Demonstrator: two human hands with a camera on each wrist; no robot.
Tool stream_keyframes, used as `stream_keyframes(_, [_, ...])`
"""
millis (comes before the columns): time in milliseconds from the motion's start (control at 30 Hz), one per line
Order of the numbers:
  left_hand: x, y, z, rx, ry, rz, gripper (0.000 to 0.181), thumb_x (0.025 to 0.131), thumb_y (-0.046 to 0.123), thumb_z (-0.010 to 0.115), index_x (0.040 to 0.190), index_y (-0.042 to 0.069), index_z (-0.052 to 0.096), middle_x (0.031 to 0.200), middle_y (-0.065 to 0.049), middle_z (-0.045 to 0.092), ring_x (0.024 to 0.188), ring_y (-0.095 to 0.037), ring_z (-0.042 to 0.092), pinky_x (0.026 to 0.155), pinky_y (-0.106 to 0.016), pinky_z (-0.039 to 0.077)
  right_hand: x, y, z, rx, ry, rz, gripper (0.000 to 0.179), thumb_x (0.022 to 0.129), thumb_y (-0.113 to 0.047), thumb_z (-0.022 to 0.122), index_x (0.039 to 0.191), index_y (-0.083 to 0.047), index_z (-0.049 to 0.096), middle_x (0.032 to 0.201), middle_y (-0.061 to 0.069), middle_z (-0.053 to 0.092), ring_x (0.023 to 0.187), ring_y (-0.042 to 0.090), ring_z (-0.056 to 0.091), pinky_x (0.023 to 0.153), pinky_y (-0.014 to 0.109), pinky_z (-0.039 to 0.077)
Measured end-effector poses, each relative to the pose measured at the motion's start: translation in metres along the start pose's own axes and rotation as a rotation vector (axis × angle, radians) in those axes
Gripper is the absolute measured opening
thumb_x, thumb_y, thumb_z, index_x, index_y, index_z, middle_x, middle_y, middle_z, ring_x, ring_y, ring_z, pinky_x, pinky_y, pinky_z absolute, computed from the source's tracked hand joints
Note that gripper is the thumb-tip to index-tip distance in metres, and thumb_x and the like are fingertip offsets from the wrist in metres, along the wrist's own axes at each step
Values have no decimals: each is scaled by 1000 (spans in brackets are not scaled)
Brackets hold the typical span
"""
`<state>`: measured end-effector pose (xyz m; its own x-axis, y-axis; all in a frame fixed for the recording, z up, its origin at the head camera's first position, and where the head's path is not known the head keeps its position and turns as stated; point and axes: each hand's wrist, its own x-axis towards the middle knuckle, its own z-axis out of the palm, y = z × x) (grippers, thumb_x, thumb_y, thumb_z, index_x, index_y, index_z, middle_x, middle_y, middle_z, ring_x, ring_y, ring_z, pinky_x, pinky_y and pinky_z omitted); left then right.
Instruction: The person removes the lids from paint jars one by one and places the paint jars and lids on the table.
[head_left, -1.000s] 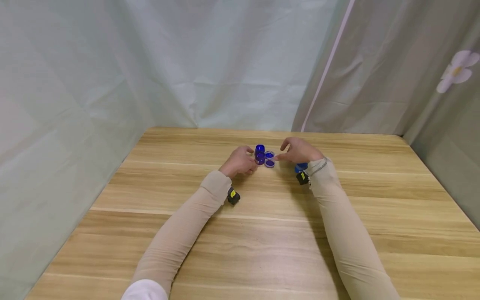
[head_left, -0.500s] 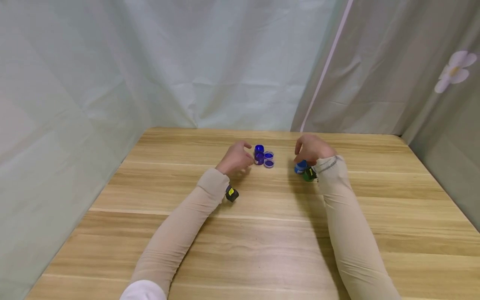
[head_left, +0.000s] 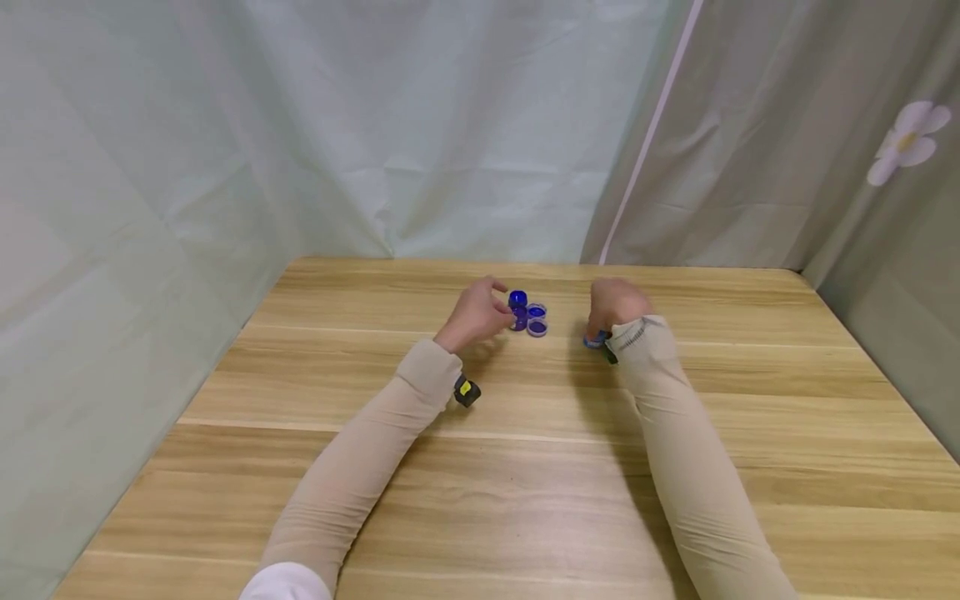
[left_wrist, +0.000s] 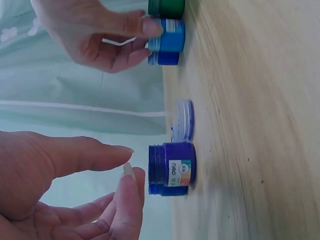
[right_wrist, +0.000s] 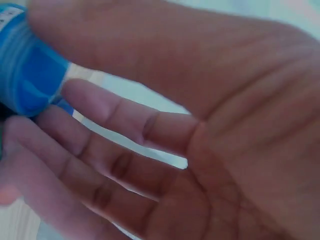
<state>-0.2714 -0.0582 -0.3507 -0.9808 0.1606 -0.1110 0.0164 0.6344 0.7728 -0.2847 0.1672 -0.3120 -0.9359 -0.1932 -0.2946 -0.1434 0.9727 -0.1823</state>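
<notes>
In the head view my left hand (head_left: 476,317) is beside a purple jar (head_left: 519,322). Thumb and finger are loosely bent and hold nothing; the left wrist view shows a gap between them and the lidless purple jar (left_wrist: 172,165). A dark blue jar (head_left: 517,297) stands directly behind it. Further right, my right hand (head_left: 617,302) grips a light blue jar (left_wrist: 171,36) between thumb and fingers. The right wrist view shows that jar (right_wrist: 37,75) partly covered by the thumb.
Two round lids (head_left: 537,311) lie right of the purple and dark blue jars. A green jar (left_wrist: 167,7) and another blue jar (left_wrist: 165,58) stand close to the light blue one. Curtains enclose the wooden table (head_left: 480,500).
My right hand has moved right from the lids, then come down onto the light blue jar. The left hand drew back slightly from the purple jar and returned close to it.
</notes>
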Motion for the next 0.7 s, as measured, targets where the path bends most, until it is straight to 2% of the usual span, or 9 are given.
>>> stream_keyframes(133, [-1, 2, 3, -3, 20, 55, 55, 94, 9, 72, 144, 2, 49, 111, -14, 70, 92, -25, 70, 76, -32, 58, 4, -5, 5, 26, 40, -22, 30, 73, -10, 78, 57, -13, 53, 61, -1, 50, 59, 15, 45, 51, 26, 37])
stream_keyframes(300, [-1, 4, 7, -21, 48, 127, 49, 93, 8, 73, 137, 1, 55, 109, -14, 71, 95, -26, 70, 75, -30, 58, 8, -9, 8, 58, 26, -64, 34, 74, -6, 75, 54, -15, 49, 56, -3, 44, 55, 12, 40, 50, 24, 35])
stream_keyframes(367, [0, 4, 10, -34, 50, 160, 46, 92, 6, 73, 135, 1, 58, 109, -13, 71, 97, -25, 70, 76, -29, 58, 7, -9, 8, 74, 26, -63, 28, 76, -7, 76, 57, -12, 56, 57, -3, 48, 55, 12, 43, 50, 24, 36])
stream_keyframes(500, [-1, 7, 16, -91, 23, 212, 42, 92, 2, 74, 132, -1, 60, 110, -16, 70, 99, -27, 70, 80, -30, 60, 3, -9, 5, 122, 57, -87, 11, 82, -12, 78, 78, -4, 72, 72, 3, 65, 65, 15, 55, 55, 25, 44])
stream_keyframes(600, [-2, 9, 21, -132, -11, 237, 44, 90, 4, 77, 130, -2, 61, 114, -20, 70, 102, -28, 70, 85, -32, 60, -2, -13, 1, 165, 88, -130, 16, 85, -16, 80, 93, -3, 75, 89, 8, 72, 74, 19, 60, 62, 28, 49])
stream_keyframes(700, [-3, 11, 25, -169, -39, 255, 50, 86, 7, 82, 130, -4, 61, 117, -22, 70, 104, -29, 71, 89, -34, 60, -8, -19, -5, 196, 118, -172, 20, 86, -19, 78, 98, -4, 76, 94, 11, 74, 75, 21, 60, 64, 30, 50])
